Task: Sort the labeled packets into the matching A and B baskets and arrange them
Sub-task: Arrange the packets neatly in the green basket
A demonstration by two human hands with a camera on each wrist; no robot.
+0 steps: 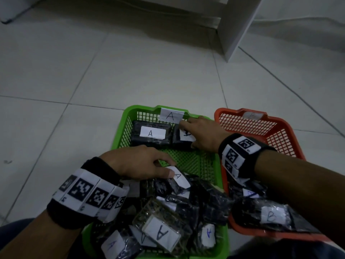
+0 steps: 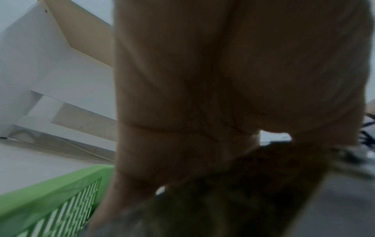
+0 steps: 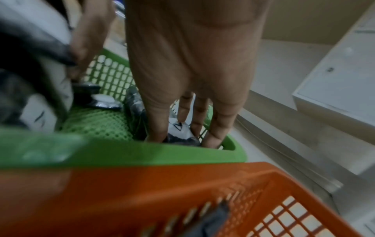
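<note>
Over a green basket marked A, the right hand presses straight fingers on a dark A packet at its far end, while the left hand pinches another A packet atop the near pile.

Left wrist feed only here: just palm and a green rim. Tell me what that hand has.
Observer: In the head view, the left hand pinches an A-labelled packet on top of the pile at the near end of the green basket.
Operator: Report the other hand.
Observer: The right hand lies with straight fingers on the far packet, beside a flat A packet.
Operator: Now the second basket.
Observer: The orange basket stands right of the green one, with a B packet at its near end.
</note>
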